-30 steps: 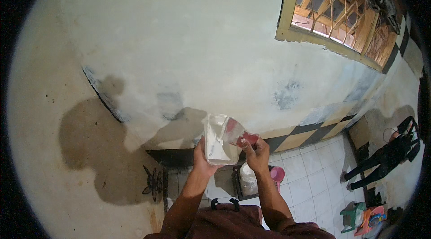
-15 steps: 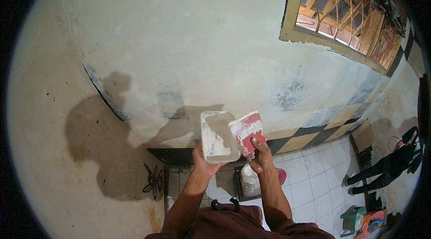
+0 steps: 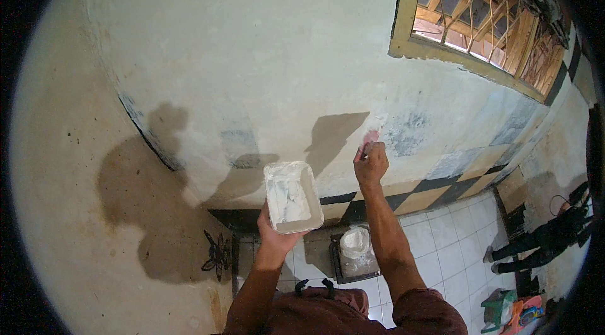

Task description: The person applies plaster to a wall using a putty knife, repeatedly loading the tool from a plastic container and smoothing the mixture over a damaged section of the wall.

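My left hand (image 3: 277,234) grips a white rectangular tub (image 3: 293,199) by its underside and near edge; white paste smears its inside and rim. Higher and to the right, my right hand (image 3: 372,164) is closed on a red putty scraper (image 3: 370,140). The blade lies against or very close to the pale wall (image 3: 277,64), beside a grey-blue rough patch (image 3: 409,133). Fresh whitish paste (image 3: 375,122) shows on the wall just above the blade. Most of the scraper is hidden by my fingers and seen nearly edge-on.
Below my arms, a white bucket (image 3: 355,242) stands on a dark tray (image 3: 340,266) on the tiled floor (image 3: 435,253). A barred window (image 3: 479,17) is at upper right. Another person (image 3: 542,240) stands at far right, near green and orange items (image 3: 513,310). A dark ornament (image 3: 216,254) is at left.
My right hand has moved up and away from the tub, taking the scraper to the wall. The tub has shifted slightly left and down, and paste now shows by the grey-blue patch.
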